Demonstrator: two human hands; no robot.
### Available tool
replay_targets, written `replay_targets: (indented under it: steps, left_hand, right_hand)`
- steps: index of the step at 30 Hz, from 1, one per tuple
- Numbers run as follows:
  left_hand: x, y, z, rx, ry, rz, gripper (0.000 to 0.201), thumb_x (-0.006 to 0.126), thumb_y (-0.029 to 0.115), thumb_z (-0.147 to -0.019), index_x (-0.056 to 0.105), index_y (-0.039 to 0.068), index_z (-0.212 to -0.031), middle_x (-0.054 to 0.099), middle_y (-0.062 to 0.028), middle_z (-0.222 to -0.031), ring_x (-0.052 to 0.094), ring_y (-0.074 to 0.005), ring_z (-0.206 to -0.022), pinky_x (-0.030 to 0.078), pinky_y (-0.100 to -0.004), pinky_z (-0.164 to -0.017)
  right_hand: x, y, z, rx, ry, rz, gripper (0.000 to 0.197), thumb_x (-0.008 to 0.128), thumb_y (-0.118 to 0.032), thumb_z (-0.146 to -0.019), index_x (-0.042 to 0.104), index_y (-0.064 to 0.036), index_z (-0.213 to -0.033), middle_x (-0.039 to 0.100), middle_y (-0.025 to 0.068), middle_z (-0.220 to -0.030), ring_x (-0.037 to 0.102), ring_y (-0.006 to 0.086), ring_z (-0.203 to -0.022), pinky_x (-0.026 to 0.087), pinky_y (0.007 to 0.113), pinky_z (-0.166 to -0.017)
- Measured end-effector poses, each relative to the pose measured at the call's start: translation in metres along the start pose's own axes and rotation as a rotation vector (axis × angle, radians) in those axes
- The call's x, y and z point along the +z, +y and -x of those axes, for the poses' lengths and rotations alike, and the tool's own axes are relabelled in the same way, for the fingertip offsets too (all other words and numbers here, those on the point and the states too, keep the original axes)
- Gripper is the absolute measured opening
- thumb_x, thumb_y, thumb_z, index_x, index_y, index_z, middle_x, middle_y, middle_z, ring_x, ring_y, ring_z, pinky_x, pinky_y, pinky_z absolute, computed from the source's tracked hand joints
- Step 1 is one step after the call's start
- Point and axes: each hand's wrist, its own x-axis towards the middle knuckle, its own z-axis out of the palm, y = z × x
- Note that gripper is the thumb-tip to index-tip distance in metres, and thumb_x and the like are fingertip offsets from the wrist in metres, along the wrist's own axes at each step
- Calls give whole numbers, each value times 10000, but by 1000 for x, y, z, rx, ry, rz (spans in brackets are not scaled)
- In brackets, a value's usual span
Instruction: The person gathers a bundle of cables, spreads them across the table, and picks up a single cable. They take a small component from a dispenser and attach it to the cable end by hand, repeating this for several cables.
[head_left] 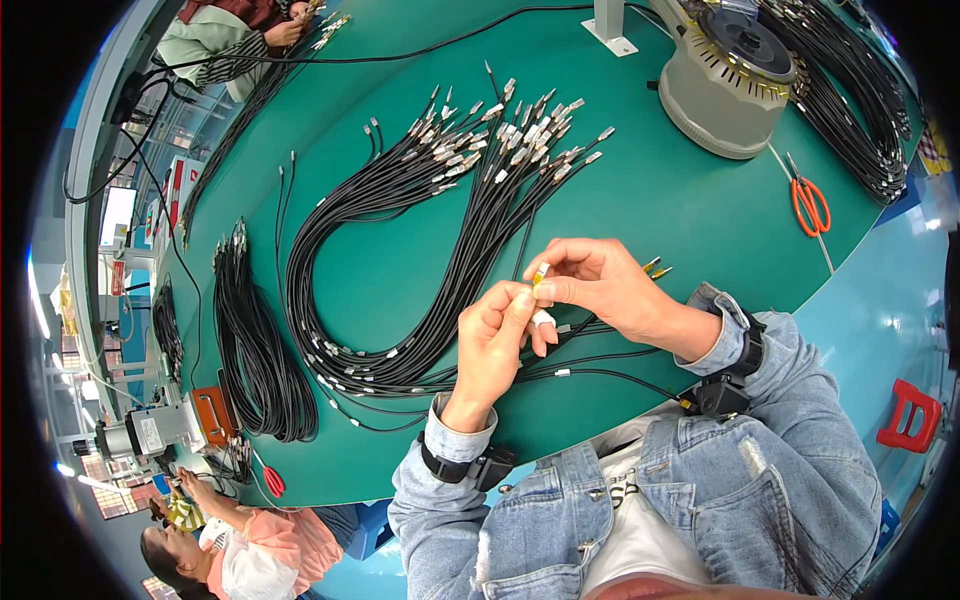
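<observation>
Just over the near part of the green table, my left hand (493, 335) and my right hand (612, 288) meet fingertip to fingertip. Both are pinched on a small cable end wrapped in yellow and white (541, 273). A white wrap covers one fingertip of my left hand. Behind my right hand, two more yellow-marked cable ends (657, 268) stick out. Black cables (610, 352) run below my hands toward my right wrist. Left of my hands lies a large curved bundle of black cables (310, 270), its metal-tipped ends fanned out with white tags.
A tape dispenser (725, 95) stands far right, near orange scissors (810, 205) and another cable bundle (860, 110). A folded cable bundle (260, 350) and red-handled scissors (272, 480) lie left. Co-workers are at the far-left and near-left edges. A red stool (910, 415) stands right.
</observation>
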Motion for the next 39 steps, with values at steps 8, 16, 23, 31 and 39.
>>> replay_targets:
  steps: [8,16,23,31,39]
  left_hand:
    - [-16,-4,-2,-154,-263,257,284,415,237,-952,547,13,-836,581,-40,-629,501,-83,-450,319,-174,-410]
    - [-23,-4,-2,-256,-396,345,304,405,259,-955,531,13,-829,562,-52,-635,487,-80,-449,338,-174,-401]
    - [-13,-10,-7,12,-282,-48,192,534,183,-879,570,-4,-853,569,-85,-676,546,-162,-584,425,-241,-522]
    - [14,-4,-5,339,-223,-896,128,632,89,-765,619,7,-863,594,-129,-880,566,-276,-844,447,-348,-740]
    - [-2,1,-25,375,110,-1197,197,661,138,-750,615,19,-899,574,-128,-920,552,-293,-846,455,-368,-710]
  right_hand:
    - [-4,6,2,-55,-97,-82,68,621,-45,-820,568,-3,-827,546,38,-842,542,116,-767,455,262,-709]
    - [-4,6,3,-125,-172,101,119,646,-98,-806,570,-6,-801,554,29,-800,524,95,-750,438,249,-698]
    - [-16,-28,8,-268,-10,301,139,622,-118,-822,600,-4,-899,558,21,-822,524,91,-797,431,241,-741]
    - [-123,-149,39,-516,620,937,193,574,-171,-854,624,9,-901,608,3,-805,536,70,-780,425,215,-741]
    - [-257,-245,29,-71,801,1286,297,605,-319,-831,649,-37,-912,607,1,-854,510,83,-858,365,256,-777]
